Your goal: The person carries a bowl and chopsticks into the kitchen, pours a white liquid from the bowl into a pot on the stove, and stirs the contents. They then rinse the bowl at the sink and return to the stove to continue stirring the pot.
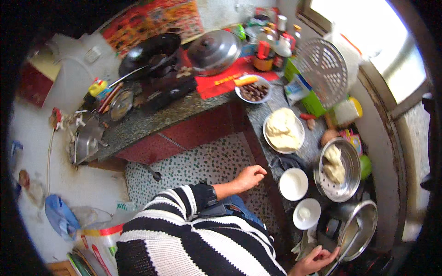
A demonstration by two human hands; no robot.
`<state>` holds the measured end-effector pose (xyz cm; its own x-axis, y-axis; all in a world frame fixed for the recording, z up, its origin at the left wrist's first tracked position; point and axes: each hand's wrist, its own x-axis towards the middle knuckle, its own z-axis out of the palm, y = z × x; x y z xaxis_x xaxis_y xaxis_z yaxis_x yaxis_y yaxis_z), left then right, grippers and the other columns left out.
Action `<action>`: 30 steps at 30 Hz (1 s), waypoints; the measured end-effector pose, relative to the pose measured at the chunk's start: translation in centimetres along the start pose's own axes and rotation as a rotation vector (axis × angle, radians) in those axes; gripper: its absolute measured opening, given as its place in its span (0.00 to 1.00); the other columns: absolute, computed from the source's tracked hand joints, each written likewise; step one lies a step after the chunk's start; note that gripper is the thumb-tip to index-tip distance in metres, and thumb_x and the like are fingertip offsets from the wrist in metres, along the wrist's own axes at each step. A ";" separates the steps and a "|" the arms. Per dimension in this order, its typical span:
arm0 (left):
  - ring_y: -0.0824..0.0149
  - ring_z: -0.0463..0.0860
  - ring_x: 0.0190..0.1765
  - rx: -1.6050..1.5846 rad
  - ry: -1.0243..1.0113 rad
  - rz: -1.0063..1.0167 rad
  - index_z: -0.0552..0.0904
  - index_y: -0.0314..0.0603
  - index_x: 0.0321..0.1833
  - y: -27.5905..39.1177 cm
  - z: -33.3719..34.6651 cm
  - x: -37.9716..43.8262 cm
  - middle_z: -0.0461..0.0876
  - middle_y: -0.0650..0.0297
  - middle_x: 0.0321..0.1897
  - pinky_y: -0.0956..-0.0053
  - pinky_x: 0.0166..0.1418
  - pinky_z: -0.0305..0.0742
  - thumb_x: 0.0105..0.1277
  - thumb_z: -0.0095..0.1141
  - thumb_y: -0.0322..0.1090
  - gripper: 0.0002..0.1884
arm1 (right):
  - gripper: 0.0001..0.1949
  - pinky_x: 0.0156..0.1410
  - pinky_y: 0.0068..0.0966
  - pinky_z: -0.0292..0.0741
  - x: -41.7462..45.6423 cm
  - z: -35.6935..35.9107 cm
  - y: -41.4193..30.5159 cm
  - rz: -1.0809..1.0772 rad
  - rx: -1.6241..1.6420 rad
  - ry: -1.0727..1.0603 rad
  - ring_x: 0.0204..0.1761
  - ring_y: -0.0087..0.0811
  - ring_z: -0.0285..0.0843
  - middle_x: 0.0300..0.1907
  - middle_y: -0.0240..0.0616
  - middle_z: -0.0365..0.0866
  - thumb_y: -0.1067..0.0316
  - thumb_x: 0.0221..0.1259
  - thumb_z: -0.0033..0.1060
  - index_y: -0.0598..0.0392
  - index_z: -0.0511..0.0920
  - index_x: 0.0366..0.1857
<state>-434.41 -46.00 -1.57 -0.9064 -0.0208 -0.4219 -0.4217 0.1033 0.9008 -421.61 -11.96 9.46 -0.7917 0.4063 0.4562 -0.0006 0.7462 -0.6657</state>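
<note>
My left hand (249,177), loosely curled with nothing visible in it, is over the floor beside the counter edge. Low at the right, my right hand (316,260) has its fingers partly spread near a steel basin (371,224) with a long metal utensil (350,241) across it. Whether the fingertips touch the metal is unclear. Two white bowls (293,184) (306,214) stand near the counter edge; the lower holds something small and pale. A perforated steel basin (357,172) holds pale dough-like lumps (334,165). Farther up, a bowl (302,139) is heaped with pale dough (283,129).
A bowl of brown beans or nuts (253,91) sits at the counter corner, near bottles (264,51). A wok (150,55), a domed metal lid (214,50) and a perforated steamer plate (323,70) stand farther back. Bags (100,238) are at the lower left.
</note>
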 end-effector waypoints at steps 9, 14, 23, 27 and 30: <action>0.72 0.83 0.30 -0.144 0.235 -0.008 0.84 0.38 0.51 3.5 -6.9 -0.1 0.86 0.64 0.38 0.75 0.37 0.80 0.68 0.61 0.33 0.11 | 0.24 0.46 0.27 0.74 0.2 6.6 -5.2 -0.076 0.078 -0.485 0.37 0.30 0.73 0.39 0.38 0.77 0.75 0.68 0.60 0.59 0.71 0.68; 0.76 0.82 0.33 -0.169 0.235 0.045 0.84 0.40 0.53 4.9 -9.3 1.0 0.86 0.64 0.41 0.79 0.37 0.79 0.70 0.60 0.35 0.13 | 0.22 0.42 0.31 0.75 1.8 8.4 -7.5 -0.298 0.157 -0.564 0.35 0.39 0.76 0.39 0.46 0.78 0.78 0.67 0.60 0.58 0.73 0.65; 0.75 0.83 0.33 -0.241 0.287 0.065 0.84 0.38 0.52 1.7 -8.9 -1.5 0.86 0.65 0.37 0.76 0.34 0.78 0.69 0.61 0.36 0.13 | 0.19 0.57 0.35 0.76 -1.5 8.9 -5.6 -0.007 0.156 -0.749 0.53 0.47 0.80 0.53 0.53 0.80 0.75 0.71 0.56 0.64 0.73 0.64; 0.74 0.83 0.32 -0.326 0.507 -0.081 0.82 0.41 0.56 -1.0 -14.7 -7.7 0.87 0.63 0.40 0.79 0.32 0.76 0.70 0.60 0.35 0.14 | 0.18 0.53 0.37 0.76 -3.1 11.0 -4.2 -0.219 0.247 -0.839 0.49 0.48 0.81 0.48 0.53 0.81 0.76 0.70 0.56 0.63 0.74 0.62; 0.71 0.84 0.32 -0.529 0.762 -0.031 0.81 0.41 0.57 -4.9 -23.0 -11.3 0.87 0.62 0.41 0.76 0.32 0.78 0.70 0.60 0.36 0.15 | 0.15 0.45 0.37 0.79 -3.4 12.5 -8.4 -0.449 0.338 -0.981 0.41 0.52 0.82 0.41 0.51 0.80 0.79 0.68 0.55 0.61 0.76 0.57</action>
<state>-422.71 -69.13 1.14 -0.5872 -0.6832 -0.4341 -0.2326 -0.3713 0.8989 -426.59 -26.21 6.14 -0.8157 -0.5632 0.1322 -0.4528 0.4792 -0.7519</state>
